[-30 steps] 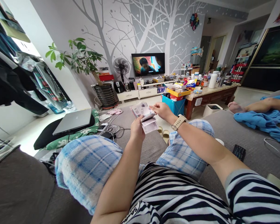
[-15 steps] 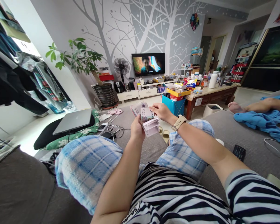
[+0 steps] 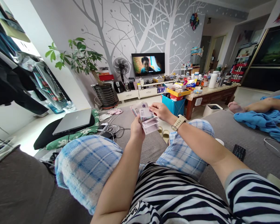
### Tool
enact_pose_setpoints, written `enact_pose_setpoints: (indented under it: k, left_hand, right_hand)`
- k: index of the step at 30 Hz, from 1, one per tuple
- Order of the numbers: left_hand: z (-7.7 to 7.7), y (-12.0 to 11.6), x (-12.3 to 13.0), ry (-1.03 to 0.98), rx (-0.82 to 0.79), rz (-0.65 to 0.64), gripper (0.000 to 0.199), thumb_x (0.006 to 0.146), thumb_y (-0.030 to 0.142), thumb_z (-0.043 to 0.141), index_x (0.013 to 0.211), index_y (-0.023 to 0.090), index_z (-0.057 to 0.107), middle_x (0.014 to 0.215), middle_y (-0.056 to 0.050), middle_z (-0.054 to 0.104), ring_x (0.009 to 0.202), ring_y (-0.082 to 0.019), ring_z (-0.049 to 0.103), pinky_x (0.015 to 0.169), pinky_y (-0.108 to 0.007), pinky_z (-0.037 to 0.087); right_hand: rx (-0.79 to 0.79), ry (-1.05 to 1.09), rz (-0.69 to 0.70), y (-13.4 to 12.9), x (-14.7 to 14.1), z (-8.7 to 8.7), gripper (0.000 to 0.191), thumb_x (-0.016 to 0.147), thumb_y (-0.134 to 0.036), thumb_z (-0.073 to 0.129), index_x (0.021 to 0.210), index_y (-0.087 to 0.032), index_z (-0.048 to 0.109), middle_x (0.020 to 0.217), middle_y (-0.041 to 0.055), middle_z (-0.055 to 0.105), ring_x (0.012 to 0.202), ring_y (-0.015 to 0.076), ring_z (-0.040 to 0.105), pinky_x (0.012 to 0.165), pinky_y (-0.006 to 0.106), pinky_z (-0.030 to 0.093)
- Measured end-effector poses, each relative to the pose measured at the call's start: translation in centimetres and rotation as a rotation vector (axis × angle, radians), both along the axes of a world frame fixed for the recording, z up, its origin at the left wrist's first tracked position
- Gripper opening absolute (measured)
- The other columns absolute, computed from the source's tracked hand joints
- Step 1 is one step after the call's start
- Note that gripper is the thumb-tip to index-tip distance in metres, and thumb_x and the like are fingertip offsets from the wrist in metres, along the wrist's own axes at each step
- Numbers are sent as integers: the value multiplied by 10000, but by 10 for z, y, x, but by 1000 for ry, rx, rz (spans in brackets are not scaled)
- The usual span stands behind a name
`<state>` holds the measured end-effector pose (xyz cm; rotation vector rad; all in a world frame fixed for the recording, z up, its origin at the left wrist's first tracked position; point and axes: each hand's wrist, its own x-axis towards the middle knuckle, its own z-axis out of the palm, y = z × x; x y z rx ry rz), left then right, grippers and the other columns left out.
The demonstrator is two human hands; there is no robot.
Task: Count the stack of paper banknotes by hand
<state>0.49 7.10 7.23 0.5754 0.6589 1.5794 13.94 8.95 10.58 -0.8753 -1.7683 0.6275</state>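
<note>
Above the front edge of a gray fabric sofa (image 3: pixel 147 149), the person's hands reach out over their knees, which are covered in blue plaid trousers (image 3: pixel 86 168). There is open air around the hands, and past the sofa's front edge lies a pale tiled floor (image 3: pixel 151 101), with a pair of slippers (image 3: pixel 162 134) close below that edge. The left hand (image 3: pixel 137 129) is closed around a stack of paper banknotes (image 3: pixel 144 119), which is fanned and held upright just beyond the knees. The right hand (image 3: pixel 161 112), with a watch (image 3: pixel 178 123) on its wrist, reaches across with its fingers pinched on the top notes. The two hands sit just apart, linked by the stack.

Toward the sofa's left end, a laptop (image 3: pixel 72 121) rests on a dark cushion, and tangled cables (image 3: pixel 112 129) lie on the seat. Toward its right end lie a black remote control (image 3: pixel 239 152), a blue towel (image 3: pixel 259 119) and another person's bare foot (image 3: pixel 234 107). Well beyond the sofa stand a blue bin (image 3: pixel 173 104) and a wooden bench (image 3: pixel 208 99) crowded with bottles and boxes.
</note>
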Motion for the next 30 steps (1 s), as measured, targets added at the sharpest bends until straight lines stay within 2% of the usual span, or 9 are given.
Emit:
enact_pose_setpoints:
  k: [18,30]
  left_hand:
    - [-1,0,-1,15,2,11,170,769,192,564,872,112,673,885,-92,724,864,-242,689,779,-355,547]
    - [2,-5,-1,38,4,-8,170,764,221,571,866,120,662,791,-67,717,785,-221,690,737,-336,553]
  right_hand:
    - [-47,47,94,-2,-2,0,298,828,-420,521,661,-173,509,533,-34,430,495,92,380,472,224,283]
    - [-69,85,156,-5,-4,2,409,809,-532,538,614,-174,497,491,-41,406,462,89,370,449,230,272]
